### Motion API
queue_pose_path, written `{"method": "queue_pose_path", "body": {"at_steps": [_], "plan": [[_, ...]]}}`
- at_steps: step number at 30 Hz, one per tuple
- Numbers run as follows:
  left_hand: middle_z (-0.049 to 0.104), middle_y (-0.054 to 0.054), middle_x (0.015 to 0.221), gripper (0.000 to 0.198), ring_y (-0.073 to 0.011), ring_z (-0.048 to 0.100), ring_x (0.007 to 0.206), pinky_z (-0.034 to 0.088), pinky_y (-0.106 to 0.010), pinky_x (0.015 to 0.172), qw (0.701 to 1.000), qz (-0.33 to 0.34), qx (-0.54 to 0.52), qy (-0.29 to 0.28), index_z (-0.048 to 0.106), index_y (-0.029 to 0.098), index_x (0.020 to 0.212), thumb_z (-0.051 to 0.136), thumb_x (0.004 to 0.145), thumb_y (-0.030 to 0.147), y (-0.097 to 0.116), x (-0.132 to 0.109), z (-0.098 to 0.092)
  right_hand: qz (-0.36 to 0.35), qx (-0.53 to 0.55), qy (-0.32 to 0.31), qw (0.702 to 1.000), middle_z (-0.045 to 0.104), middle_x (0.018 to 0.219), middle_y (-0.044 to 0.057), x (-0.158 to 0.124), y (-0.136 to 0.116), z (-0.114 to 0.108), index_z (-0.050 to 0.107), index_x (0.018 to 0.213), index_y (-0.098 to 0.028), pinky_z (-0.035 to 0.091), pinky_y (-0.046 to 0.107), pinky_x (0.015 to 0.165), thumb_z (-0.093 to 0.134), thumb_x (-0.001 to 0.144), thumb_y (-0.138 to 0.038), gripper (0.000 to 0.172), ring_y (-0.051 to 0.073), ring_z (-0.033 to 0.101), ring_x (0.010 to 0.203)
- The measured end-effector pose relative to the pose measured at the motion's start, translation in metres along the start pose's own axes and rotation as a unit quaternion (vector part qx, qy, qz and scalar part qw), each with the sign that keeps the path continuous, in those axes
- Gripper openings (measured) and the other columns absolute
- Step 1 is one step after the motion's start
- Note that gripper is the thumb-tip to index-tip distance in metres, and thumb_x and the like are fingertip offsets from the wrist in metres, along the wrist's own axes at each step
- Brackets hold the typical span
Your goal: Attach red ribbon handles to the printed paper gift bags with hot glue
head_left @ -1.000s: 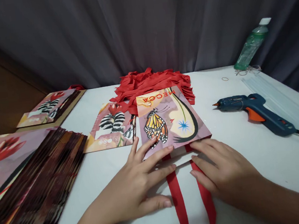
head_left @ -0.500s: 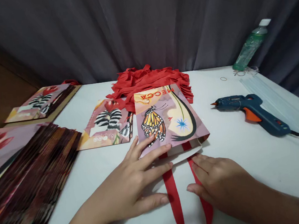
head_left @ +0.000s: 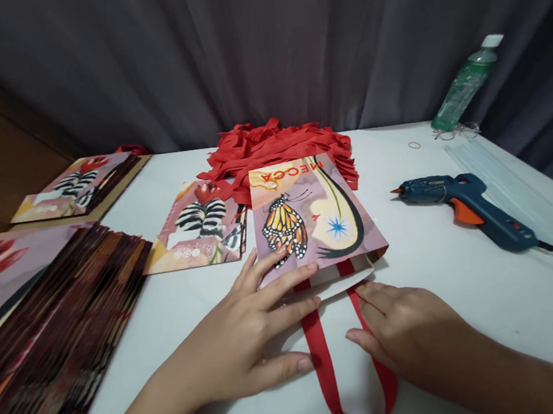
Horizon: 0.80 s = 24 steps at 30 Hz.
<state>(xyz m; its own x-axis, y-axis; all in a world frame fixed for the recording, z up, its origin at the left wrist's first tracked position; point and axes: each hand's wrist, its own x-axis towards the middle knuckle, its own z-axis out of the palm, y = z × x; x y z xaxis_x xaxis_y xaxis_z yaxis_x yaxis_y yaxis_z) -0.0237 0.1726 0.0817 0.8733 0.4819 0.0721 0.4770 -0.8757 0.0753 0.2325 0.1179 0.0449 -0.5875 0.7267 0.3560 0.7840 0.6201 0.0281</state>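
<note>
A printed paper bag (head_left: 287,212) with a butterfly picture and upside-down lettering lies flat in front of me, its mouth facing me and slightly parted. From that mouth a red ribbon handle (head_left: 332,388) loops toward the table's near edge. My left hand (head_left: 254,330) rests with spread fingers on the bag's near left corner, its fingertips touching the printed panel and the mouth's edge. My right hand (head_left: 401,322) lies over the right strand of the handle, just below the mouth, fingers stretched and pressing down. What is under its fingertips is hidden.
Behind the bag sits a heap of red ribbons (head_left: 279,143). Stacks of folded bags (head_left: 59,327) fill the left side; a smaller pile (head_left: 198,226) lies nearer the middle. To the right are a glue gun (head_left: 468,203), clear glue sticks (head_left: 511,195), a rubber band (head_left: 415,145) and a bottle (head_left: 466,89).
Almost nothing differs. Both hands keep their places on the bag and handle; the view has shifted very slightly.
</note>
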Motion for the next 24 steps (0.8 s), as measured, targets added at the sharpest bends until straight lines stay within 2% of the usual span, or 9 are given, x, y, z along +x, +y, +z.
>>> {"method": "queue_pose_path", "body": {"at_steps": [2,4,6,7,9,11,16,24], "plan": [[0.030,-0.001,0.156,0.060,-0.0395,0.022,0.141,0.026,-0.059,0.112,1.000,0.003,0.001,0.001,0.048,0.034,0.139,0.057,0.084,0.058,0.000,0.000,-0.001,-0.001,0.030,-0.005,1.000,0.069,0.066,0.008,0.002,-0.003,-0.003,0.066,0.065,-0.017,0.044,0.031,0.050,0.068,0.081,-0.031,0.021,0.022,0.063,0.060],[0.031,-0.001,0.156,0.059,-0.0382,0.024,0.141,0.025,-0.058,0.113,1.000,0.005,-0.004,0.001,0.049,0.033,0.138,0.057,0.085,0.057,0.001,0.000,-0.001,-0.025,0.094,-0.035,0.995,0.067,0.064,0.004,0.003,-0.008,-0.005,0.063,0.066,-0.019,0.044,0.031,0.053,0.065,0.085,-0.035,0.025,0.020,0.061,0.059],[0.032,-0.001,0.156,0.057,-0.0372,0.026,0.141,0.024,-0.057,0.114,1.000,0.002,-0.011,0.000,0.050,0.033,0.137,0.057,0.085,0.055,0.002,0.000,-0.001,-0.064,0.168,-0.069,0.981,0.073,0.083,0.004,0.003,-0.012,-0.006,0.068,0.085,-0.018,0.050,0.033,0.066,0.059,0.089,-0.047,0.030,0.022,0.066,0.075],[0.032,-0.001,0.155,0.056,-0.0371,0.026,0.141,0.024,-0.057,0.114,1.000,0.000,-0.015,0.001,0.051,0.033,0.137,0.057,0.085,0.054,0.002,0.000,-0.001,-0.083,0.196,-0.081,0.974,0.074,0.099,0.005,0.002,-0.012,-0.005,0.069,0.101,-0.017,0.051,0.034,0.076,0.054,0.090,-0.054,0.040,0.023,0.066,0.089],[0.033,-0.001,0.155,0.055,-0.0376,0.025,0.142,0.024,-0.058,0.114,1.000,-0.005,-0.021,0.001,0.052,0.033,0.135,0.058,0.085,0.054,0.002,0.000,-0.001,-0.106,0.228,-0.102,0.962,0.066,0.125,0.007,0.001,-0.012,-0.004,0.060,0.125,-0.015,0.046,0.036,0.095,0.045,0.092,-0.062,0.059,0.026,0.060,0.114],[0.033,-0.002,0.155,0.054,-0.0380,0.025,0.142,0.025,-0.058,0.113,1.000,-0.009,-0.023,-0.002,0.053,0.033,0.135,0.057,0.085,0.054,0.003,0.000,-0.001,-0.110,0.244,-0.137,0.954,0.060,0.135,0.008,0.000,-0.011,-0.002,0.055,0.134,-0.015,0.039,0.038,0.106,0.040,0.094,-0.063,0.065,0.028,0.053,0.125],[0.033,-0.002,0.155,0.052,-0.0374,0.029,0.140,0.023,-0.060,0.113,1.000,-0.011,-0.026,-0.012,0.054,0.032,0.134,0.055,0.086,0.053,0.003,0.001,-0.001,-0.082,0.275,-0.217,0.933,0.055,0.140,0.010,-0.002,-0.008,-0.002,0.053,0.138,-0.016,0.032,0.043,0.113,0.039,0.094,-0.063,0.067,0.031,0.047,0.131],[0.031,-0.001,0.156,0.051,-0.0377,0.025,0.142,0.023,-0.058,0.114,1.000,-0.008,-0.020,-0.007,0.055,0.032,0.133,0.055,0.087,0.053,0.004,0.001,-0.001,-0.083,0.302,-0.248,0.917,0.049,0.145,0.008,0.002,-0.007,-0.005,0.050,0.141,-0.017,0.028,0.045,0.116,0.031,0.095,-0.065,0.069,0.032,0.040,0.137]]}}
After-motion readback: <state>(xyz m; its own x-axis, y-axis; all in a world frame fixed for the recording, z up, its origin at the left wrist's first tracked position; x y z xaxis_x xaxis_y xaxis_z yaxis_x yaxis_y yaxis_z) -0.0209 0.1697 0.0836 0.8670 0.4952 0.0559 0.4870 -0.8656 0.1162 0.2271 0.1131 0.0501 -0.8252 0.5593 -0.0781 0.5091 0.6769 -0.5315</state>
